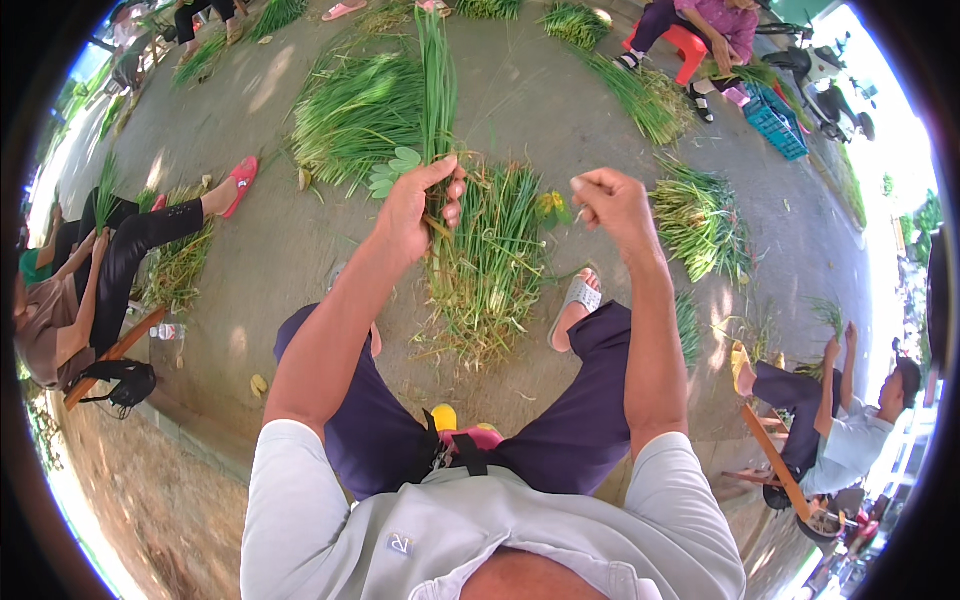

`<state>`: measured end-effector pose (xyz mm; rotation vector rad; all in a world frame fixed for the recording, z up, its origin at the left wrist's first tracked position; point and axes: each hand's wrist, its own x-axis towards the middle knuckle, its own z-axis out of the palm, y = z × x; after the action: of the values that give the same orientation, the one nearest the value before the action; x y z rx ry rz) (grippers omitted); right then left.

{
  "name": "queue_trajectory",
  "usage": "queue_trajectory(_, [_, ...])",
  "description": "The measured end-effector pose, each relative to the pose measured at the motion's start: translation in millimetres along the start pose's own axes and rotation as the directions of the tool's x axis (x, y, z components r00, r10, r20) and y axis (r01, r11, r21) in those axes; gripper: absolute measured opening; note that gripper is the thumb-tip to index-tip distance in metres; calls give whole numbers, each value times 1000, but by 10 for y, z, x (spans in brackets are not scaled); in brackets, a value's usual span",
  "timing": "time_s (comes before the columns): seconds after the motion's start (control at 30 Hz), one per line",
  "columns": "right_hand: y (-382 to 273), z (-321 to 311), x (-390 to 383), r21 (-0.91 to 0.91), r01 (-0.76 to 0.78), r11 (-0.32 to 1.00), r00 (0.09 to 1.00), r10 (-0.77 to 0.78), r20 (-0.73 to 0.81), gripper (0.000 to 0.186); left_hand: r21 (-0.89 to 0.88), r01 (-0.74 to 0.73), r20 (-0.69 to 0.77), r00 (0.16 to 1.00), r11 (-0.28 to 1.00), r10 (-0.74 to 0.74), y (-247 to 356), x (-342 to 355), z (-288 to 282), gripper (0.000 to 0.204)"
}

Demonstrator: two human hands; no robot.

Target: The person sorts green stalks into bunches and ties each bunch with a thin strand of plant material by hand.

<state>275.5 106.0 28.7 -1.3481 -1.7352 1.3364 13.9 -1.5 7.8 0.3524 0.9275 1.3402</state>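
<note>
My left hand (420,207) is closed around the lower ends of an upright bunch of long green chives (437,80). A sprig of rounded green leaves (395,172) shows beside that hand. Off to the right, my right hand (617,208) is in a pinch, with something small and pale at the fingertips that I cannot make out. A yellow-green leaf (550,205) shows just left of it; whether it touches the fingers I cannot tell. Between my feet lies a heap of chives (490,270) with yellowed, straw-like ends toward me.
A larger chive pile (360,110) lies ahead on the left, another heap (700,220) to the right. Seated people work at the left (70,290), right (850,420) and far right (700,30). A blue crate (775,120) and parked scooter (825,85) stand far right.
</note>
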Motion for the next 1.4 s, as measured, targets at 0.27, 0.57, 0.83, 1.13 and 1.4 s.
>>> queue_trajectory(0.27, [-86,166,-104,-316,256,913,938,-156,311,20,-17,-8,29,1000,1000,8,-23,94,20,23])
queue_trajectory(0.57, [34,243,-49,-492,519,699,847,-343,406,17,-38,-2,74,997,999,5,-21,159,12,23])
queue_trajectory(0.83, [-95,316,-87,-452,536,713,844,-471,256,17,-78,13,35,999,997,-10,-22,164,6,22])
queue_trajectory(1.13, [-229,436,-39,-226,297,928,954,-279,109,19,28,34,27,999,999,-35,-77,114,80,21])
queue_trajectory(1.4, [-170,627,37,-187,388,903,921,-371,120,38,93,57,61,996,994,-62,-154,111,114,21])
